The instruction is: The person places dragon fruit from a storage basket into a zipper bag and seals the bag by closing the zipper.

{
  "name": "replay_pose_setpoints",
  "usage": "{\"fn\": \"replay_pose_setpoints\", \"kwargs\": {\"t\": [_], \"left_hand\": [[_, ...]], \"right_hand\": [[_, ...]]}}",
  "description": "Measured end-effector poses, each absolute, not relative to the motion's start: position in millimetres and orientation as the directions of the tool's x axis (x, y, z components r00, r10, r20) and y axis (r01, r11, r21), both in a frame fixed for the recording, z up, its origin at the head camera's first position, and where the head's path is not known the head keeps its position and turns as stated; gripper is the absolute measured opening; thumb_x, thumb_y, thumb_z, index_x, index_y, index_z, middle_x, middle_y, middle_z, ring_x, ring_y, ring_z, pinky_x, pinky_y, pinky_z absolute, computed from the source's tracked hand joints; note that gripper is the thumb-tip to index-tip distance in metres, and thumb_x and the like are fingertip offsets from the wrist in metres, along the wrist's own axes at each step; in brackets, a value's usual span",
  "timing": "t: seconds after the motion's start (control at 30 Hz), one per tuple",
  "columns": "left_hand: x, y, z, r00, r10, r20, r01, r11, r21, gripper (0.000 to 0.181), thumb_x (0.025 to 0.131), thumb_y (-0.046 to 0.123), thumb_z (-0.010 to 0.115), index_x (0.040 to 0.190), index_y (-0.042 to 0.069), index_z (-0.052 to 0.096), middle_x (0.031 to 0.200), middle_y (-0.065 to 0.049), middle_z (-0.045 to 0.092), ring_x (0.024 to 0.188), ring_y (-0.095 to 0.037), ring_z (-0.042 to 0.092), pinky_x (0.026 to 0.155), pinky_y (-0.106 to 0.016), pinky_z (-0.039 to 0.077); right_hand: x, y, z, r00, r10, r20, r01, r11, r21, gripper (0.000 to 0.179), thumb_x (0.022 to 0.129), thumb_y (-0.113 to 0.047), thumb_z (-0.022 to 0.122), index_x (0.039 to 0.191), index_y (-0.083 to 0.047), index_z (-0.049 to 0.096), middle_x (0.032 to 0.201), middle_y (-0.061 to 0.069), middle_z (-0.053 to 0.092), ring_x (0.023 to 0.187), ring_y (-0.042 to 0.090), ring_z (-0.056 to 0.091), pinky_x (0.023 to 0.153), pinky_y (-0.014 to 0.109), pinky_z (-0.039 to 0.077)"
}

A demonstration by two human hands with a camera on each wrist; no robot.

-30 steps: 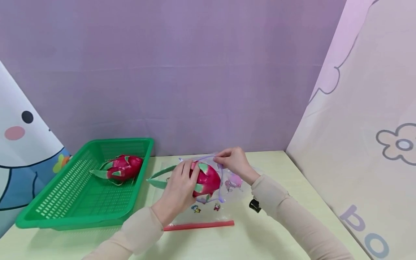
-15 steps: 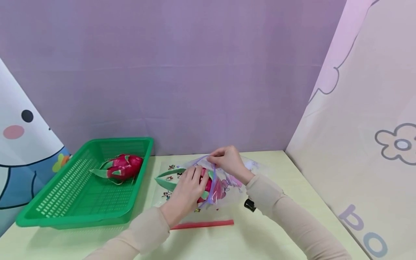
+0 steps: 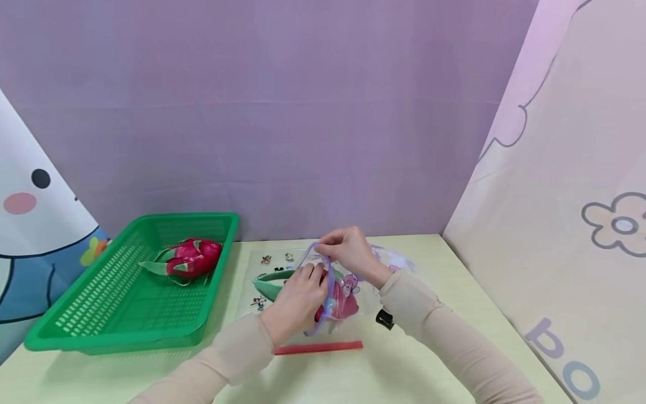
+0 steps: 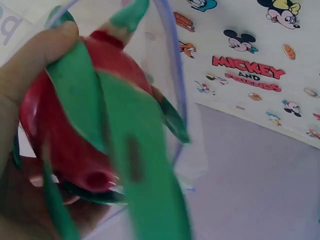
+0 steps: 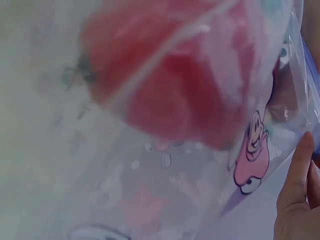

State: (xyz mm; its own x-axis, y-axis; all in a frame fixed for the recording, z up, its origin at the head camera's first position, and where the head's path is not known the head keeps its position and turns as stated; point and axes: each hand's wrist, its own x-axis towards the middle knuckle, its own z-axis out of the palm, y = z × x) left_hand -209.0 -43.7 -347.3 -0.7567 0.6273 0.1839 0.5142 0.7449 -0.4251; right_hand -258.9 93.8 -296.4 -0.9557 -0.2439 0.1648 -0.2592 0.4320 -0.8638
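My left hand grips a red dragon fruit with long green leaf tips, thumb on one side and fingers under it in the left wrist view. Its round end lies inside a clear zip bag with a purple rim, while the leaf tips point out leftward. At the back of that opening, my right hand pinches the purple rim between thumb and fingers. Through the film in the right wrist view the fruit's red body shows blurred. The left fingers reach in at the bag's mouth.
Under the hands a second clear bag with cartoon prints lies flat, its red zip strip towards the front. A green basket at left holds another dragon fruit. A black clip lies by the right sleeve.
My left hand has moved right, carrying the dragon fruit into the purple-rimmed bag. My right hand has drawn the rim left over the fruit.
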Motion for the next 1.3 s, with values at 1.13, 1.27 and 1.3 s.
{"fn": "replay_pose_setpoints", "kwargs": {"t": [1.13, 1.27, 1.3], "left_hand": [[-215.1, -99.0, -309.4, -0.68, 0.498, 0.539, 0.675, 0.713, 0.193, 0.015, 0.084, 0.007, 0.064, 0.098, 0.007, 0.069, 0.093, -0.005, 0.07, 0.084, -0.018, 0.067, 0.074, -0.029, 0.055], [-223.3, -105.9, -315.7, -0.738, 0.475, 0.48, 0.625, 0.75, 0.218, 0.017, 0.083, 0.001, 0.064, 0.097, 0.006, 0.07, 0.093, -0.007, 0.071, 0.085, -0.02, 0.067, 0.075, -0.032, 0.055], [-225.0, -105.8, -319.9, -0.739, 0.491, 0.462, 0.631, 0.746, 0.216, 0.017, 0.081, 0.0, 0.065, 0.097, 0.006, 0.07, 0.093, -0.007, 0.071, 0.084, -0.02, 0.067, 0.074, -0.032, 0.055]], "right_hand": [[-253.2, 105.7, -297.5, -0.929, -0.287, 0.235, -0.342, 0.416, -0.843, 0.01, 0.082, -0.016, 0.068, 0.087, -0.008, 0.073, 0.076, 0.005, 0.07, 0.061, 0.016, 0.063, 0.06, 0.037, 0.053], [-252.8, 107.7, -296.8, -0.928, -0.291, 0.232, -0.341, 0.414, -0.844, 0.011, 0.083, -0.016, 0.068, 0.088, -0.008, 0.073, 0.077, 0.005, 0.07, 0.061, 0.014, 0.062, 0.057, 0.028, 0.051], [-252.6, 108.3, -296.9, -0.929, -0.29, 0.23, -0.339, 0.414, -0.845, 0.011, 0.083, -0.016, 0.068, 0.089, -0.008, 0.073, 0.078, 0.005, 0.07, 0.061, 0.014, 0.062, 0.057, 0.028, 0.051]]}}
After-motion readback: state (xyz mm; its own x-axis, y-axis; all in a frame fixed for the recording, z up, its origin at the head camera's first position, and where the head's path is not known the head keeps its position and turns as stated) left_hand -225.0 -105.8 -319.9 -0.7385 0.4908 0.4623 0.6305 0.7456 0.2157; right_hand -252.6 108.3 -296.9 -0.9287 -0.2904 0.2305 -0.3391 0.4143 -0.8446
